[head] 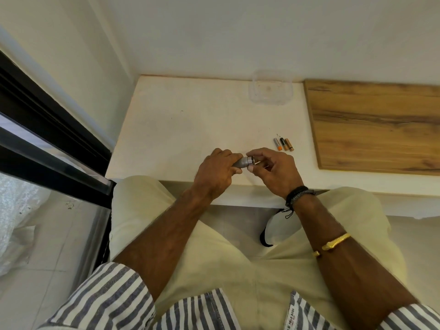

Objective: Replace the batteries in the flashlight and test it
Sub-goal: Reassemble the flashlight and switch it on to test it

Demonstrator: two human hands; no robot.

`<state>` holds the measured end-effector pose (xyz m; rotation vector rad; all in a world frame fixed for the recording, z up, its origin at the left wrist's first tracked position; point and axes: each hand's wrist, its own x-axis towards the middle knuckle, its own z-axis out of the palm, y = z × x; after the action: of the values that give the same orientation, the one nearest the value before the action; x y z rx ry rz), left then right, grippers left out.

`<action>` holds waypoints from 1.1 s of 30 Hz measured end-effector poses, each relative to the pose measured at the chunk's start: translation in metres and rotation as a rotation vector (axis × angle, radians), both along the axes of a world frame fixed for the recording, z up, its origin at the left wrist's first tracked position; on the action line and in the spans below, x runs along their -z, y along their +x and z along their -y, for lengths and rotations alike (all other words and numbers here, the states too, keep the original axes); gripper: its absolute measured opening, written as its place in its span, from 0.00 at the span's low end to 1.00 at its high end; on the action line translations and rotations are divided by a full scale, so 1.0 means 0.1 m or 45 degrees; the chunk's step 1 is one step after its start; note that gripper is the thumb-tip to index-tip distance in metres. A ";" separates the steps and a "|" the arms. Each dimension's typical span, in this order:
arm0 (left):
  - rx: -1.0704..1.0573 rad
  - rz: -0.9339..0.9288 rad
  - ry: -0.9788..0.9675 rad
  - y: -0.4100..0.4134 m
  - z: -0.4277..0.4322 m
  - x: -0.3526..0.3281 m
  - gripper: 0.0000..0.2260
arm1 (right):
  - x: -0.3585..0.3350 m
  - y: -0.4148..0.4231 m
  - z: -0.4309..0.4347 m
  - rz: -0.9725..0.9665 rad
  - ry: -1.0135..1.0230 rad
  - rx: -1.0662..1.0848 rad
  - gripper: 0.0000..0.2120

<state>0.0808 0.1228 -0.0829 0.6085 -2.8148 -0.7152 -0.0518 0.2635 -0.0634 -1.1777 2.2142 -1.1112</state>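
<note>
A small grey metal flashlight (244, 162) lies sideways between my hands, just above the white table (181, 125) near its front edge. My left hand (215, 171) is wrapped around its body. The thumb and fingers of my right hand (271, 166) pinch the flashlight's right end, where a silver ring shows. Most of the flashlight's body is hidden under my left fingers. Three small batteries (283, 144) lie side by side on the table, a little beyond and to the right of my right hand.
A clear plastic container (270, 89) stands at the table's back edge by the wall. A wooden board (376, 125) covers the right side. A dark window frame (47, 144) runs along the left. My lap sits under the front edge.
</note>
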 end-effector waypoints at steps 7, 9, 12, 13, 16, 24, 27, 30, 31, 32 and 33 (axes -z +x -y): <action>0.031 -0.073 -0.077 0.01 -0.03 -0.03 0.12 | -0.03 0.03 0.04 -0.090 0.159 0.128 0.17; 0.041 -0.086 -0.079 0.00 -0.06 -0.05 0.13 | -0.01 0.05 0.05 -0.147 0.225 0.180 0.23; 0.046 -0.096 -0.061 -0.01 -0.08 -0.05 0.14 | -0.01 0.06 0.06 -0.059 0.172 0.233 0.23; 0.038 -0.090 -0.044 -0.02 -0.08 -0.05 0.14 | -0.02 0.04 0.05 0.023 0.124 0.216 0.19; -0.002 -0.043 0.024 -0.01 -0.03 -0.02 0.13 | -0.03 0.02 0.01 0.120 0.006 0.078 0.11; 0.014 -0.027 0.052 0.01 0.00 0.02 0.10 | -0.03 0.07 0.06 -0.110 -0.007 0.044 0.10; 0.020 -0.058 0.040 -0.06 0.01 -0.02 0.10 | -0.04 0.07 0.09 -0.202 -0.046 0.121 0.09; 0.012 -0.061 0.045 -0.09 0.03 -0.06 0.12 | -0.06 0.07 0.11 -0.162 -0.099 0.153 0.08; 0.009 -0.057 0.048 -0.09 0.05 -0.06 0.13 | -0.05 0.07 0.12 -0.137 -0.107 0.149 0.09; 0.006 -0.061 0.058 -0.08 0.05 -0.05 0.14 | -0.03 0.08 0.12 -0.114 -0.116 0.157 0.09; 0.009 -0.079 0.054 -0.10 0.06 -0.07 0.14 | -0.03 0.07 0.13 -0.075 -0.132 0.185 0.10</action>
<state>0.0712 0.1165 -0.0758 0.5735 -2.7526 -0.7835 -0.0444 0.2503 -0.0599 -1.1184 2.3435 -1.2787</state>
